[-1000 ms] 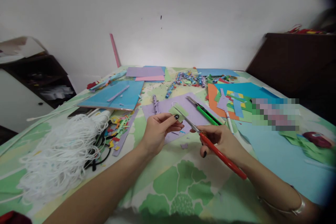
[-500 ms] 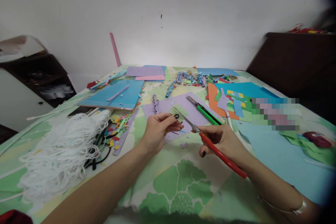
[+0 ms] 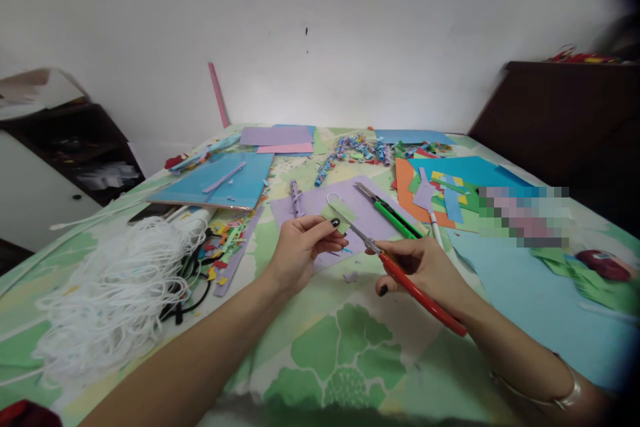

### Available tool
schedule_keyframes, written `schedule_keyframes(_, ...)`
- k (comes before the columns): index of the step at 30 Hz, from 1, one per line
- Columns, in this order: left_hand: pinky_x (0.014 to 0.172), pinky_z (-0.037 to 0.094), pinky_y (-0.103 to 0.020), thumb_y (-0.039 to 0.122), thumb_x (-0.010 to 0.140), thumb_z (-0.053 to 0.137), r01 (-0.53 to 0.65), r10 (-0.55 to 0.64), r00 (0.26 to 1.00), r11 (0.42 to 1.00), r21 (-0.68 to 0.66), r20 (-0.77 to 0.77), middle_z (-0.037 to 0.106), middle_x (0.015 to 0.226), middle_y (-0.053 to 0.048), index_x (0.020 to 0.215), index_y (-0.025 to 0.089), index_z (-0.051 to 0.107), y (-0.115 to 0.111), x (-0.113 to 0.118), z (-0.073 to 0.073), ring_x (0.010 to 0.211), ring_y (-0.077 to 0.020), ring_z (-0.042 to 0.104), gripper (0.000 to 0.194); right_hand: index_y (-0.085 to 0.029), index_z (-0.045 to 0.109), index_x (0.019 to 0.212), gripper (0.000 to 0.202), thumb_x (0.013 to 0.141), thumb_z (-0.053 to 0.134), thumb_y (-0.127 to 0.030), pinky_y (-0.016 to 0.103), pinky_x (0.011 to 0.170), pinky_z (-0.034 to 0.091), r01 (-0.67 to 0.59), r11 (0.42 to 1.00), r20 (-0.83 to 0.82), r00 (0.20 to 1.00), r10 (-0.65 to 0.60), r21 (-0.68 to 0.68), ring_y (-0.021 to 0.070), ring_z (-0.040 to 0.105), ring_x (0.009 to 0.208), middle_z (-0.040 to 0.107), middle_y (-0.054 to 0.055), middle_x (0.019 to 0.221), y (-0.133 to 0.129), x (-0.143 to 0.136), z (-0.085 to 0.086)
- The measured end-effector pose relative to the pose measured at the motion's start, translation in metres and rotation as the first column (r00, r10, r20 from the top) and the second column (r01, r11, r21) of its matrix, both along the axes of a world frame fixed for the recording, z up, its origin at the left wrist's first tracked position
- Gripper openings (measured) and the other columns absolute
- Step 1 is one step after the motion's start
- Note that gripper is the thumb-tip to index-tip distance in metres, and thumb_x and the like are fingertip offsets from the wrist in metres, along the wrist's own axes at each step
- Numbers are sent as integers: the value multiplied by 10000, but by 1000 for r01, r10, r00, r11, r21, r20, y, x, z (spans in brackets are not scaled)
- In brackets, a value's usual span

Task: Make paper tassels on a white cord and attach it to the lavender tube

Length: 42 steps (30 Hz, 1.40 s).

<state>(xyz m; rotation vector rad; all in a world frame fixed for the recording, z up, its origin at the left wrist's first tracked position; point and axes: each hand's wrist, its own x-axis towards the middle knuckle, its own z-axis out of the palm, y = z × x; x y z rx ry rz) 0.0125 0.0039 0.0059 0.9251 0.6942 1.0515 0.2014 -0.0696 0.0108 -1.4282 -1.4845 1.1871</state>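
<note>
My left hand (image 3: pixel 303 250) pinches a small pale green piece of paper (image 3: pixel 344 212) between thumb and fingers. A thin white loop (image 3: pixel 332 197) shows at its far edge; what it is made of is unclear. My right hand (image 3: pixel 430 273) grips red-handled scissors (image 3: pixel 420 299), their metal blades pointing at the green piece. From here the blades look nearly closed along its edge. Under both hands lies a purple paper sheet (image 3: pixel 320 192). On it rest a green utility knife (image 3: pixel 395 217) and a rolled, spotted purple paper tube (image 3: pixel 295 199).
White cord (image 3: pixel 120 300) lies in a heap at left, beside colourful paper scraps (image 3: pixel 227 247) and a blue pack (image 3: pixel 215 180). Decorated paper rolls (image 3: pixel 360 147) sit at the back. Coloured sheets (image 3: pixel 403 193) and a light blue sheet (image 3: pixel 520 293) cover the right side.
The scissors and my right hand have shifted very slightly left. The pale green piece has turned to show more of its face. My left hand keeps its pinch.
</note>
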Motion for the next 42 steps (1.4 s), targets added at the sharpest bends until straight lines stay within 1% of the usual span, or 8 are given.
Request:
schedule_keyframes(7, 495, 511, -150, 186, 638, 733, 41, -41, 999, 999, -4, -32, 683, 548, -55, 567, 101, 686, -2, 0, 0, 503, -108, 647, 121, -155, 634, 683, 260, 637, 772, -371, 276, 520, 379, -38, 998, 56, 998, 36, 42, 137, 471, 540, 500, -21, 548, 0, 0, 1)
schedule_keyframes(19, 504, 505, -157, 203, 636, 737, 47, -47, 997, 999, 2, -56, 680, 552, -52, 563, 105, 688, -1, 0, 1, 510, -103, 637, 132, -146, 641, 683, 283, 616, 806, -366, 252, 508, 308, -39, 993, 136, 990, 24, 109, 105, 297, 581, 306, -49, 600, 1, 2, -4)
schedule_keyframes(24, 513, 510, -170, 211, 636, 736, 41, -41, 997, 999, 3, -66, 678, 557, -56, 571, 99, 673, 0, 0, 1, 514, -110, 639, 144, -131, 710, 774, 329, 605, 808, -396, 254, 504, 312, -19, 991, 193, 981, -8, 135, 109, 310, 577, 345, -40, 591, 2, 3, -4)
schedule_keyframes(28, 564, 545, -214, 217, 656, 717, -3, 4, 999, 1000, 26, -36, 672, 584, -33, 617, 122, 610, -2, 0, 2, 573, -142, 670, 148, -116, 719, 956, 515, 557, 827, -423, 289, 566, 404, 126, 986, 123, 983, -139, 110, 136, 416, 596, 490, -15, 619, 5, 2, -6)
schedule_keyframes(30, 610, 568, -247, 241, 677, 712, -12, 12, 1000, 1000, 26, -4, 694, 647, -35, 660, 145, 550, -2, 1, 2, 634, -166, 696, 188, -112, 693, 1019, 594, 545, 826, -445, 278, 535, 409, 169, 983, 68, 982, -173, 73, 131, 428, 576, 522, -8, 633, 6, 3, -4)
schedule_keyframes(33, 623, 580, -258, 276, 701, 717, 1, 0, 1000, 1000, 18, -8, 724, 712, -54, 715, 171, 477, 0, 0, 1, 685, -195, 721, 264, -120, 661, 1007, 597, 566, 800, -498, 237, 465, 367, 84, 996, 19, 996, -84, 32, 109, 416, 536, 523, -9, 631, 7, 6, 1)
schedule_keyframes(37, 492, 547, -202, 294, 683, 746, 2, -1, 998, 1000, 17, -70, 718, 631, -43, 798, 179, 483, 6, -2, 1, 568, -186, 707, 310, -138, 639, 908, 540, 573, 789, -534, 220, 469, 358, -97, 995, -14, 995, 97, -3, 108, 441, 551, 548, 8, 638, 9, 12, 4)
schedule_keyframes(42, 457, 523, -160, 290, 642, 789, -25, 28, 997, 999, 44, -71, 701, 583, -27, 861, 150, 549, 9, -4, 3, 507, -144, 677, 353, -137, 637, 909, 478, 613, 791, -479, 209, 491, 362, -158, 987, -42, 987, 156, -33, 103, 462, 566, 554, 6, 654, 8, 13, 5)
